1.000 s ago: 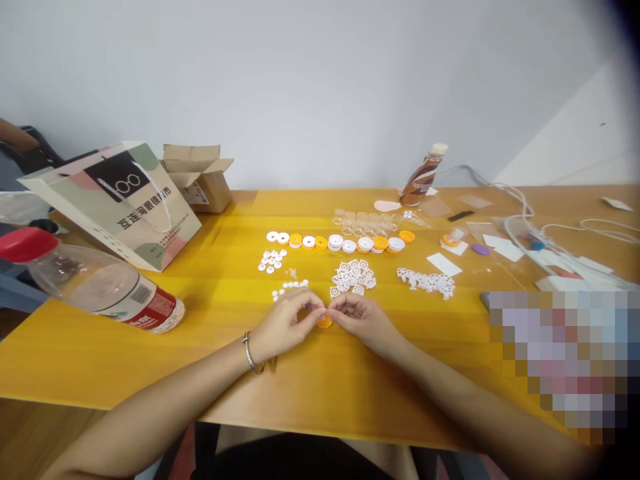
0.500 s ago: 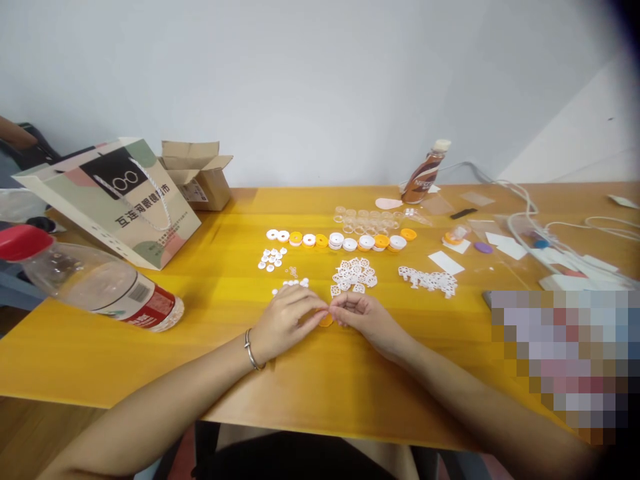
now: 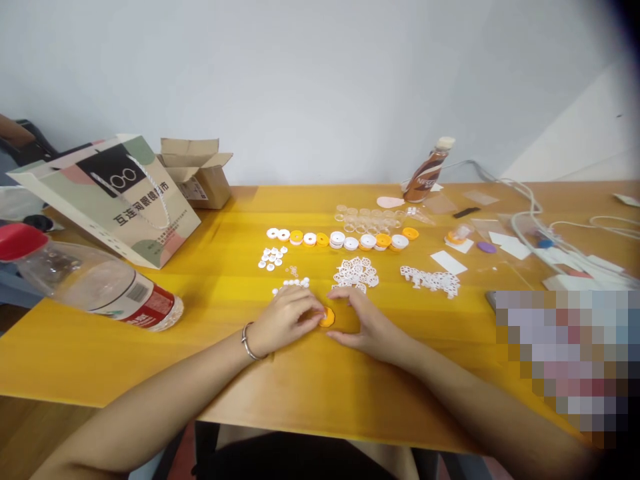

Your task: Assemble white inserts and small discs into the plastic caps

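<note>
On the table before me lies a round orange plastic piece (image 3: 328, 318) with a scalloped edge. My left hand (image 3: 293, 315) is pinched at its left side, fingertips over the rim; what sits between them is too small to make out. To the right, my right hand (image 3: 367, 325) is open, thumb and forefinger spread around the orange piece without holding it. Just beyond my hands are small white round caps (image 3: 298, 283), tiny clear rings (image 3: 292, 271) and a pile of white openwork gear-like parts (image 3: 356, 273).
Farther back runs a row of white and orange discs (image 3: 351, 243), with clear plastic rings (image 3: 367, 217) behind. More white parts (image 3: 431, 281) lie rightward. A large bottle (image 3: 115, 290), paper bag (image 3: 145, 220) and carton (image 3: 210, 183) stand left; a drink bottle (image 3: 425, 175) and cables (image 3: 533, 200) right.
My right hand has opened and drawn away to the right from the left fingertips. The orange piece shows more fully now. My left hand stays almost in place.
</note>
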`<state>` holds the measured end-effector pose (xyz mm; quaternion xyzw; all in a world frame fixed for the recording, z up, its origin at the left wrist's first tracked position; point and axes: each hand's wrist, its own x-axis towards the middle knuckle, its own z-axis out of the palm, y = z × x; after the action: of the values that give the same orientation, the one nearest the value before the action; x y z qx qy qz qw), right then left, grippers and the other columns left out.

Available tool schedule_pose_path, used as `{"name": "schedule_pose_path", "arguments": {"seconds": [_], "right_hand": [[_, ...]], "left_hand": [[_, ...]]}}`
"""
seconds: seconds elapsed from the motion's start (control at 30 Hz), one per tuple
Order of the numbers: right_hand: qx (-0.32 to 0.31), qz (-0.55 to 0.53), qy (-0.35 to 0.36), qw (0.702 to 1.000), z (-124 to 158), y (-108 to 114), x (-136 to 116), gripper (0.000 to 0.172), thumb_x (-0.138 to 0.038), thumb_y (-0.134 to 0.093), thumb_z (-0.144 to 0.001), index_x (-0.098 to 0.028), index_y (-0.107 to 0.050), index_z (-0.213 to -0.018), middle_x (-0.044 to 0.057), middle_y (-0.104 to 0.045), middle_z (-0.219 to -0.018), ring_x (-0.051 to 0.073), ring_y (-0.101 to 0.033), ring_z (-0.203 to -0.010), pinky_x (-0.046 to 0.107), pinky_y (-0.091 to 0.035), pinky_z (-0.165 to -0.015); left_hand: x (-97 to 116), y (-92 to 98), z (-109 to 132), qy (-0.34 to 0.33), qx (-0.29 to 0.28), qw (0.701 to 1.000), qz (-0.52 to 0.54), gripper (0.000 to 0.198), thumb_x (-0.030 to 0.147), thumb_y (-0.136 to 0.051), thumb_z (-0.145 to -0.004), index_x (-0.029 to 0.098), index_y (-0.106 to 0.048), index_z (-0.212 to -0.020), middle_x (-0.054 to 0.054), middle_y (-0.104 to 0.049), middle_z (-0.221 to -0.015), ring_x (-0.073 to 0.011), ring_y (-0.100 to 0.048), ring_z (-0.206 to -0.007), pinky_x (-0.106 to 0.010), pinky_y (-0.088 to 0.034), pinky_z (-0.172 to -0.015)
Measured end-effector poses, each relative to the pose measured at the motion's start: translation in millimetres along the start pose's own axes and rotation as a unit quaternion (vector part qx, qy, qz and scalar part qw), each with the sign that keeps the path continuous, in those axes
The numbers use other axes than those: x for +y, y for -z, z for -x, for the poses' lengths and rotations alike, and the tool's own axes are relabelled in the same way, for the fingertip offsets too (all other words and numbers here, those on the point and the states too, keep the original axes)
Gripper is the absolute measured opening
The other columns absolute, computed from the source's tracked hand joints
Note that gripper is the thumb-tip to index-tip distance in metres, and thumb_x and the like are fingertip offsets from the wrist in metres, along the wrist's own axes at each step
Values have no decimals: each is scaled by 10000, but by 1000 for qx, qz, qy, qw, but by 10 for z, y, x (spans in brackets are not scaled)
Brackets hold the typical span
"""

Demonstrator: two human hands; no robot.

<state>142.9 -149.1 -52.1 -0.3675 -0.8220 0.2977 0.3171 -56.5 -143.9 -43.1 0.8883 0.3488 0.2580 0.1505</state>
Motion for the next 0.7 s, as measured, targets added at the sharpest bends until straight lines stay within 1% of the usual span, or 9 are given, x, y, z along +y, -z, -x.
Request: {"name": "schedule_pose_path", "arguments": {"seconds": [0.13, 0.4, 0.7], "right_hand": [[-13, 3, -1, 1000, -2, -24, 4, 413, -248, -585, -705, -226, -401, -1074, 80, -504, -1030, 208, -487, -982, 372, -401, -867], [-26, -5, -4, 1000, -6, -43, 18, 272, -218, -529, -750, -216, -446, -1009, 72, -535, -970, 190, -516, -933, 349, -421, -840], [-7, 2, 9, 1000, -18, -39, 15, 267, -199, -542, -740, -209, -462, -994, 59, -567, -929, 177, -544, -890, 342, -449, -803]], "left_hand": [[-3, -14, -3, 3, -13, 1000, -8, 124, 233, -471, -813, 180, -577, -850, -28, -584, -790, -139, -509, -765, -282, -374, -713], [6, -32, -7, -1, -15, 1000, -18, 141, 251, -458, -823, 182, -578, -845, -30, -581, -789, -139, -510, -767, -285, -364, -711], [-6, -63, -13, -1, -10, 999, -33, 168, 263, -448, -829, 176, -591, -838, -33, -555, -777, -131, -493, -743, -271, -379, -689]]}}
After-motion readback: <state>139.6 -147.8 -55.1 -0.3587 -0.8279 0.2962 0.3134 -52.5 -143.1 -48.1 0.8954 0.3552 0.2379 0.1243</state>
